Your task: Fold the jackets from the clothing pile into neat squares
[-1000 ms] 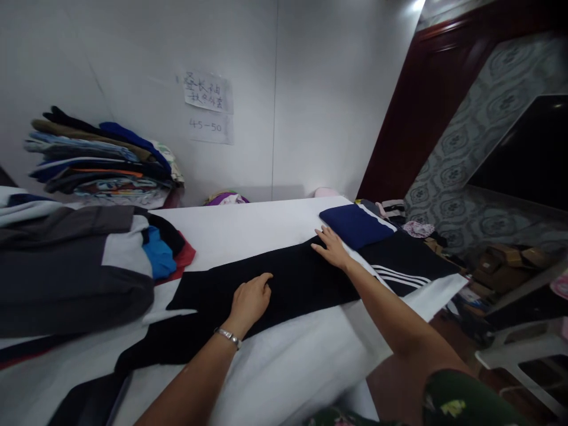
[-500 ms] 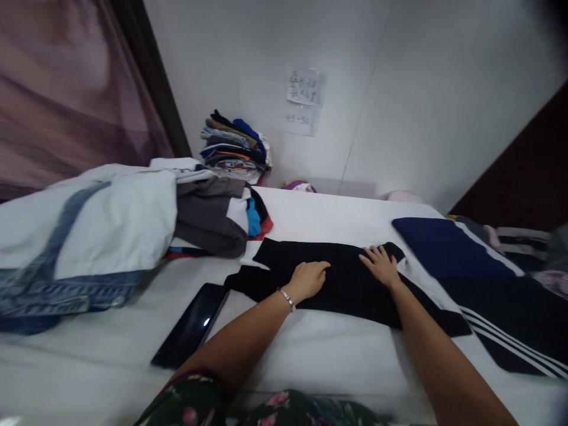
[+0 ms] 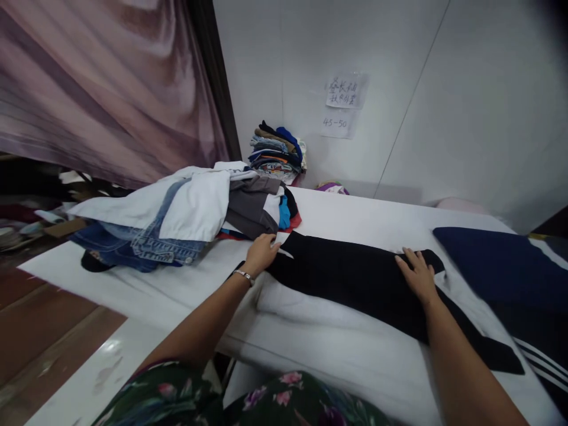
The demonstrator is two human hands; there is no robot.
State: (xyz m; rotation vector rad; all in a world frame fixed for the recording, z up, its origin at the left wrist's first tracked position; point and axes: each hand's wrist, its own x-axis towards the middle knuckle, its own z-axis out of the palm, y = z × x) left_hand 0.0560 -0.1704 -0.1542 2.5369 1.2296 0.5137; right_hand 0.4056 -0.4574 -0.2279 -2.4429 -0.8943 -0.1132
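A black long-sleeved top with some white showing at its ends lies spread across the white table in front of me. At its left end, my left hand, with a bracelet on the wrist, has its fingers bent round the cloth. My right hand lies flat near the right end, fingers spread on the black fabric. Beyond that hand, a narrow black sleeve stretches toward the lower right.
Left of the top lies a heap of clothes with a white-and-denim garment and a dark grey one. A folded stack of clothes stands by the wall. Navy clothing lies at the right. The table's edge runs at the left.
My left hand has moved left from the middle of the top to its left end. My right hand stays on the cloth. The view has turned left, and the phone no longer shows.
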